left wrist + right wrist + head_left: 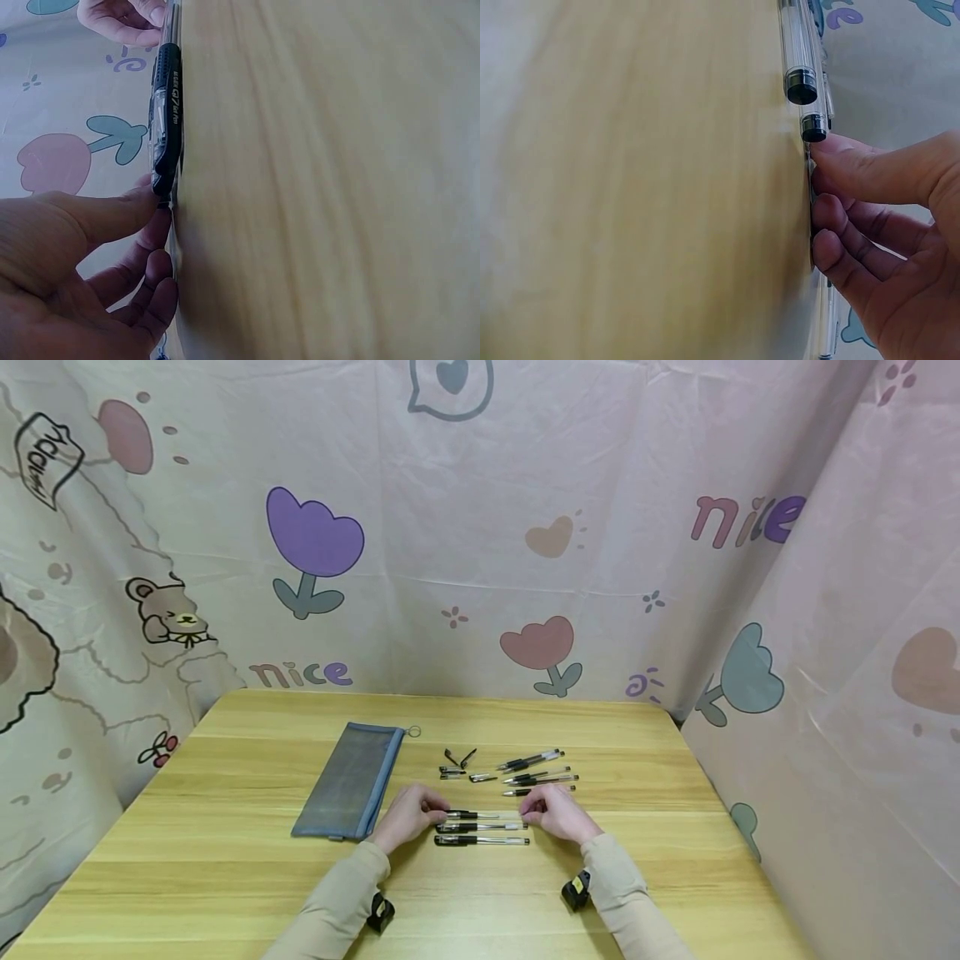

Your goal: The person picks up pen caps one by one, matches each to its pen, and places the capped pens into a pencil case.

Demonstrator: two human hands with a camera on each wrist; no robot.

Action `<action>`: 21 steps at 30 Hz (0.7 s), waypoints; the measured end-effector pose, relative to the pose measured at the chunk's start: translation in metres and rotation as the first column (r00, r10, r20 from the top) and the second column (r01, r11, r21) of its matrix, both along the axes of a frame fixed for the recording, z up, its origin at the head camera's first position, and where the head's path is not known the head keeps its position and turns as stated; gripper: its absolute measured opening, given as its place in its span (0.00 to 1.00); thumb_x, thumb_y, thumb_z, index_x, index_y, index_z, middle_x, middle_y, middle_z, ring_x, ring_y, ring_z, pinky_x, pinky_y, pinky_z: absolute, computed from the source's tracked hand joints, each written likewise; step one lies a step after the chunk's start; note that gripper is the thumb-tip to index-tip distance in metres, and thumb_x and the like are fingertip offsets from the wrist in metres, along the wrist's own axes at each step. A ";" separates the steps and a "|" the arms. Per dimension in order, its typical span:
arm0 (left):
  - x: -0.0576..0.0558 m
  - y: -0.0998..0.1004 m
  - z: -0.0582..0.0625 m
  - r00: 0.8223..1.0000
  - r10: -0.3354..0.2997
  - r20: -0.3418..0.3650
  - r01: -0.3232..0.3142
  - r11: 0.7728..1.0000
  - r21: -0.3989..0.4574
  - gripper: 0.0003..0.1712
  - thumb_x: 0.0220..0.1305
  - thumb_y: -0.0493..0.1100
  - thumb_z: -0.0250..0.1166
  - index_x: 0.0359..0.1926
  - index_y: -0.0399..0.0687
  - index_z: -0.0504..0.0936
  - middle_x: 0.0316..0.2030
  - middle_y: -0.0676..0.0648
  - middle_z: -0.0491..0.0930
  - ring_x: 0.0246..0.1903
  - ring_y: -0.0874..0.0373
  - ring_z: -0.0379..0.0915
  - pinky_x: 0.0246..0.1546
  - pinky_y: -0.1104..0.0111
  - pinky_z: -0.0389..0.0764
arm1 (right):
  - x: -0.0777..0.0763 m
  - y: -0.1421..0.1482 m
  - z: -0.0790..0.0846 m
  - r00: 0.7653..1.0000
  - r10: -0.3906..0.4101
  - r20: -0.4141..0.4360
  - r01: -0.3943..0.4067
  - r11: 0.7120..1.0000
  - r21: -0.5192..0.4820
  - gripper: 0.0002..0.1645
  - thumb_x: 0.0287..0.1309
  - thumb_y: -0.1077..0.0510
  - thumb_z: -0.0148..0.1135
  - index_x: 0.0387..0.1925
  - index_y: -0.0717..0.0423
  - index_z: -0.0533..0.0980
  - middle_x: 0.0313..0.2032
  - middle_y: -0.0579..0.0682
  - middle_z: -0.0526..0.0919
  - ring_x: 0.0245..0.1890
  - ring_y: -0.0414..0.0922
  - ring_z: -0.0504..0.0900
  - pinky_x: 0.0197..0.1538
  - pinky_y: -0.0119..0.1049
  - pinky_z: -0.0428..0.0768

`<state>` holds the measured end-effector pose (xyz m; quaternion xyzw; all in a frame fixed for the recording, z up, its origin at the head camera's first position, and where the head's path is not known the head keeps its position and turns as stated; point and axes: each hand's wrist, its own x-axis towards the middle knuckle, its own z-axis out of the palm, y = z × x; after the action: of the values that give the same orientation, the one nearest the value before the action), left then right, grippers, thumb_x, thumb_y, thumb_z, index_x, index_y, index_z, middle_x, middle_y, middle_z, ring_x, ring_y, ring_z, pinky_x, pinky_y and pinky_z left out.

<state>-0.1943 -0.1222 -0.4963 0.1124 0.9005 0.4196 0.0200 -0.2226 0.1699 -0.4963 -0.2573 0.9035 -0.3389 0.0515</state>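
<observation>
Three black-and-clear capped gel pens lie side by side between the hands: a near pen (480, 841), a middle pen (480, 828) and a far pen (468, 815). My left hand (411, 817) pinches the cap end of the far pen between thumb and fingers. At its other end, my right hand (561, 812) pinches it with thumb and index finger. In the left wrist view the near pen (172, 112) partly covers the others. The right wrist view shows the near pen's black end plug (801, 86); the fingers there hide the far pen's tip.
Beyond the right hand lie several uncapped pens (536, 779). Loose black pen caps (452, 770) are scattered left of them. A grey mesh zip pouch (345, 785) lies flat at the left. A patterned cloth (450, 568) hangs behind the wooden table (225, 793).
</observation>
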 end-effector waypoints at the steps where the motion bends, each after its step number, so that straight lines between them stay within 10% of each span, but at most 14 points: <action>1: 0.000 0.000 0.000 1.000 0.000 0.002 0.000 1.000 0.003 0.05 0.57 0.32 0.72 0.36 0.43 0.91 0.34 0.47 0.89 0.34 0.59 0.80 0.37 0.65 0.80 | 0.000 0.000 0.000 1.000 0.003 -0.001 -0.003 1.000 -0.003 0.04 0.54 0.67 0.71 0.33 0.59 0.85 0.31 0.49 0.87 0.29 0.31 0.76 0.35 0.24 0.76; 11: 0.001 0.000 0.002 0.999 0.041 0.027 -0.042 0.998 0.036 0.08 0.60 0.33 0.71 0.41 0.41 0.90 0.39 0.45 0.89 0.39 0.55 0.81 0.43 0.59 0.82 | -0.003 0.008 -0.002 0.993 -0.089 0.076 0.097 0.989 -0.109 0.09 0.61 0.60 0.67 0.43 0.58 0.85 0.39 0.51 0.86 0.36 0.37 0.77 0.40 0.27 0.77; 21: -0.002 0.001 0.003 0.996 0.087 0.021 -0.088 0.995 0.047 0.09 0.59 0.33 0.71 0.42 0.40 0.89 0.38 0.46 0.89 0.38 0.55 0.82 0.43 0.59 0.82 | -0.015 0.024 0.007 0.962 -0.271 0.041 0.270 0.910 -0.315 0.16 0.60 0.64 0.68 0.49 0.65 0.82 0.42 0.57 0.85 0.39 0.39 0.79 0.45 0.27 0.77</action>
<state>-0.1962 -0.1214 -0.4929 0.0695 0.8940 0.4427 0.0076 -0.2378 0.1939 -0.4891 -0.1352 0.8642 -0.4831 -0.0394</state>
